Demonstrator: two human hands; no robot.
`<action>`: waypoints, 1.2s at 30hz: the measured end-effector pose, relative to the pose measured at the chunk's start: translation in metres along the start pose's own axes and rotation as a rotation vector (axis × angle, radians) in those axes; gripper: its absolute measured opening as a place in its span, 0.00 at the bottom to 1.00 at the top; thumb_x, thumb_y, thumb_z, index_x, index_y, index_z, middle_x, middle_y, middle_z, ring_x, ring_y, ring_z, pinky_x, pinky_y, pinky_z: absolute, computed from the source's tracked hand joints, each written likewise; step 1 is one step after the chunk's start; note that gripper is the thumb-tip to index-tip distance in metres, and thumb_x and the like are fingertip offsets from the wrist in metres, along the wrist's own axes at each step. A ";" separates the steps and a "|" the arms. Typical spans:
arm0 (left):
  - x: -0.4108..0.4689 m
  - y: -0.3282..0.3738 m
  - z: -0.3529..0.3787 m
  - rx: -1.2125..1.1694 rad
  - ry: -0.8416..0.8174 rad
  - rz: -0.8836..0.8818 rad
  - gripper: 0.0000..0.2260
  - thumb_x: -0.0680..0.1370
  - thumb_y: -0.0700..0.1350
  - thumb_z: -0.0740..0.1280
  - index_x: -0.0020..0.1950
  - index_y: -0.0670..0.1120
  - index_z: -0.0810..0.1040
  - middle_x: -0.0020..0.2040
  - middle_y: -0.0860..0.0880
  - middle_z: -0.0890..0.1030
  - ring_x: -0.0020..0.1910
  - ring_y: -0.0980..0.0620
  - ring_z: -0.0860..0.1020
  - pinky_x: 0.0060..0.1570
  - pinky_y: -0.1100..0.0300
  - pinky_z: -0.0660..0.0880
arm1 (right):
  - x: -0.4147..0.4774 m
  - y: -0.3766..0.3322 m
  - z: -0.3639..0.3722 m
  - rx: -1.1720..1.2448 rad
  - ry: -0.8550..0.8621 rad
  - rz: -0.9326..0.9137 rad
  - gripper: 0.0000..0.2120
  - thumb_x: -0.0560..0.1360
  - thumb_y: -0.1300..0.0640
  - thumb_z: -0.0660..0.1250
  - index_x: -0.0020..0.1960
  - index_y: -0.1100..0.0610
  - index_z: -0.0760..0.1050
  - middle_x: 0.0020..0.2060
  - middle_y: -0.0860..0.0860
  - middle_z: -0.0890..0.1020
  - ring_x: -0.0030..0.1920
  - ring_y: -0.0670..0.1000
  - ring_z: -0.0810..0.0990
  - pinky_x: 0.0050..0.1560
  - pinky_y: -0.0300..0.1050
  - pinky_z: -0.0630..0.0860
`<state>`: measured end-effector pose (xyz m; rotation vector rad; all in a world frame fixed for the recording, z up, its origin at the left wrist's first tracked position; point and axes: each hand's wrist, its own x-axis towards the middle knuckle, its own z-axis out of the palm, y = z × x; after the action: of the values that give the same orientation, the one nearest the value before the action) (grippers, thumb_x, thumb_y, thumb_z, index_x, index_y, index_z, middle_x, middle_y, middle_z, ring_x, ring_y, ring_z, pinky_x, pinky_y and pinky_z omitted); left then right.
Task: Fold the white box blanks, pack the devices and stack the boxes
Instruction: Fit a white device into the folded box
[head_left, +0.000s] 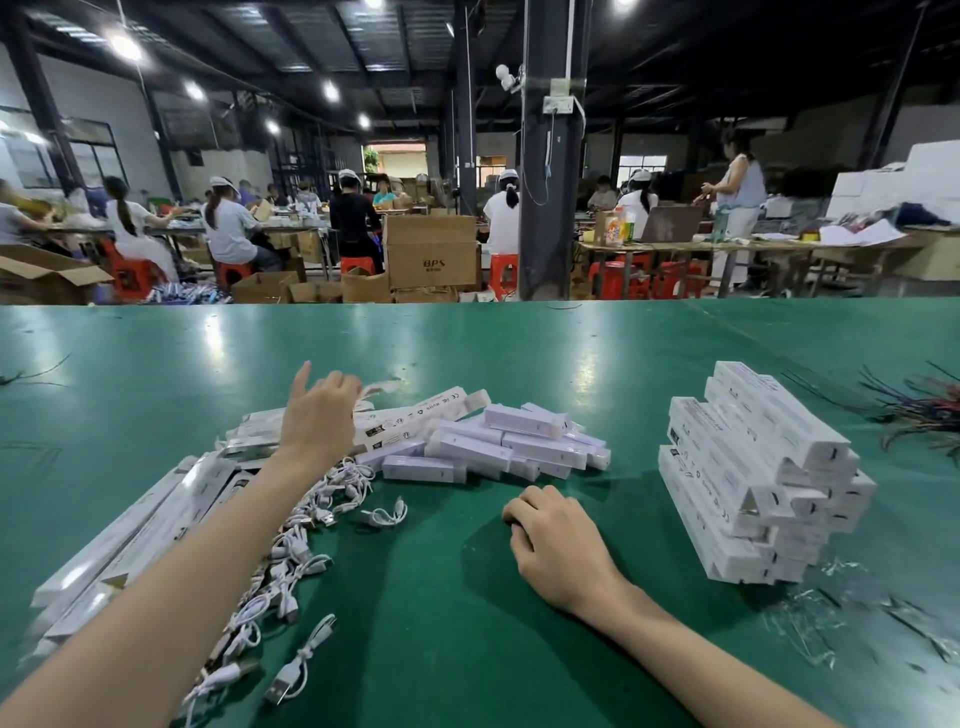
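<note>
Now reaching over flat box blanks (410, 418) with left hand (317, 421), fingers (301, 379) loose, empty; right hand (558, 540) resting loosely curled, empty. Could snag cables (311, 519) or bump the uneven stack of boxes (753, 478)

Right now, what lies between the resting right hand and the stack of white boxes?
Only bare green table separates the right hand from the stack of white boxes, in the head view.

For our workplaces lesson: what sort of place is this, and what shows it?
Probably a factory packing hall: capped workers seated in rows, brown shipping cartons on the floor, and stacked white boxes on the green table.
</note>
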<state>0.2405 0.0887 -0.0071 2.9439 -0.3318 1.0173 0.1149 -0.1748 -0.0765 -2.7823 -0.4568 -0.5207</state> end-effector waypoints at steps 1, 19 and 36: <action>-0.001 0.006 -0.010 -0.156 0.106 -0.035 0.10 0.78 0.33 0.61 0.58 0.38 0.77 0.53 0.42 0.82 0.48 0.45 0.80 0.73 0.45 0.57 | 0.000 0.000 0.000 -0.013 0.001 0.010 0.13 0.79 0.57 0.55 0.59 0.54 0.75 0.54 0.47 0.76 0.55 0.50 0.71 0.55 0.43 0.66; -0.121 0.145 -0.067 -1.576 -0.151 -0.290 0.22 0.74 0.33 0.70 0.63 0.48 0.69 0.55 0.43 0.80 0.54 0.49 0.80 0.57 0.55 0.76 | -0.012 -0.016 -0.021 0.160 0.304 -0.247 0.23 0.75 0.50 0.65 0.63 0.65 0.74 0.49 0.54 0.81 0.48 0.56 0.80 0.52 0.47 0.69; -0.109 0.118 -0.055 -1.596 0.067 -0.536 0.15 0.59 0.42 0.77 0.42 0.40 0.80 0.37 0.49 0.85 0.39 0.55 0.83 0.41 0.65 0.80 | -0.008 -0.009 -0.029 0.906 0.056 0.055 0.08 0.70 0.60 0.76 0.49 0.58 0.82 0.38 0.48 0.81 0.39 0.43 0.75 0.43 0.39 0.71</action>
<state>0.1002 -0.0012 -0.0375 1.3954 -0.1685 0.3675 0.0954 -0.1775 -0.0520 -1.8992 -0.4518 -0.2713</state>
